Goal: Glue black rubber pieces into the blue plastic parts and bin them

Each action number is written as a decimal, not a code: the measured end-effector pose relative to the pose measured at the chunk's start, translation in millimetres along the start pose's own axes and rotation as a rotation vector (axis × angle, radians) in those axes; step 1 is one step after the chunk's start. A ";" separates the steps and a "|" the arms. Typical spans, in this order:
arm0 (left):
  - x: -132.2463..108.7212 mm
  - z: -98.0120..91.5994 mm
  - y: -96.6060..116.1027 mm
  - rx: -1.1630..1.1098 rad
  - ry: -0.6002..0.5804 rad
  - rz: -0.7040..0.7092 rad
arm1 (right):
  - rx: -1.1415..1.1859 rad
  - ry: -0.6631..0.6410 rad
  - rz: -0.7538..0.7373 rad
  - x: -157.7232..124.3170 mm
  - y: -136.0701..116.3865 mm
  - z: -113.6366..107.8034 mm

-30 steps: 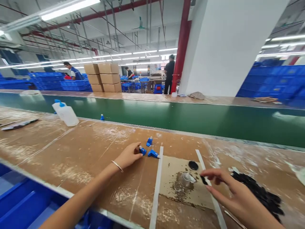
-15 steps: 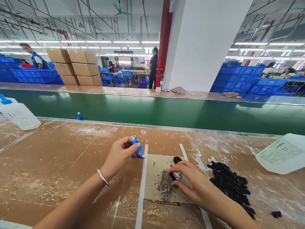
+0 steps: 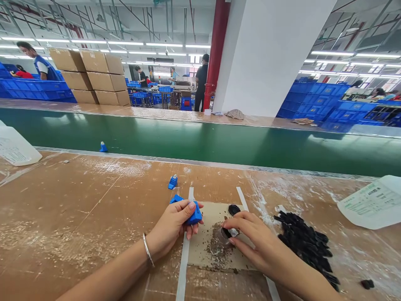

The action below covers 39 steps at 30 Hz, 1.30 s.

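Hands apart: left hand (image 3: 171, 228) clamps blue plastic fitting (image 3: 196, 215), right hand (image 3: 260, 240) pinches small black piece (image 3: 228, 232) over stained cardboard sheet (image 3: 203, 255). Left to do: second blue plastic fitting (image 3: 172, 182) loose ahead of left hand, large heap of black pieces (image 3: 305, 246) right of right hand.

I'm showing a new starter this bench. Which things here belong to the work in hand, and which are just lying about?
In use: left hand holding a blue plastic part; right hand at a small clear cup; black pieces; cardboard sheet.

Lying about: plastic jug; small blue piece on the green belt; stacked cartons.
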<state>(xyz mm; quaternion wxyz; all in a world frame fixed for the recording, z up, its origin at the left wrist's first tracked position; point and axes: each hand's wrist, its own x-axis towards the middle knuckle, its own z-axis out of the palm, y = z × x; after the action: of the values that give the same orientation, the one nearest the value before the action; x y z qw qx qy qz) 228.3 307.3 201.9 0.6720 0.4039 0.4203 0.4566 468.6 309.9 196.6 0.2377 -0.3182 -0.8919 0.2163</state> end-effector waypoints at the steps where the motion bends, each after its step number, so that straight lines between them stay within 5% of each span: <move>1: -0.7 2.0 -0.7 0.000 0.003 -0.016 | 0.013 0.006 0.005 -0.7 0.6 0.7; 5: -4.3 10.8 -5.8 -0.078 -0.001 -0.036 | 0.207 0.095 0.125 -2.3 -0.8 0.7; 10: -9.4 16.4 -13.0 -0.187 -0.135 -0.065 | 0.891 0.286 0.351 3.2 -13.1 -0.3; 15: -16.7 20.9 -14.5 -0.235 -0.209 -0.156 | 1.291 0.360 0.369 16.7 -30.4 4.7; 28: -22.6 23.8 -14.9 -0.265 -0.217 -0.167 | 0.917 0.323 0.232 19.9 -39.3 14.8; 39: -23.6 28.4 -14.0 -0.335 -0.208 -0.150 | 0.876 0.283 0.214 18.1 -39.7 14.5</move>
<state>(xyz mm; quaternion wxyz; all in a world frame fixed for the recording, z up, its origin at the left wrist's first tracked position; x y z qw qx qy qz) 253.2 276.6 202.7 0.8017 0.2990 0.2956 0.4249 429.6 290.6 211.6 0.4453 -0.3045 -0.6377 0.5498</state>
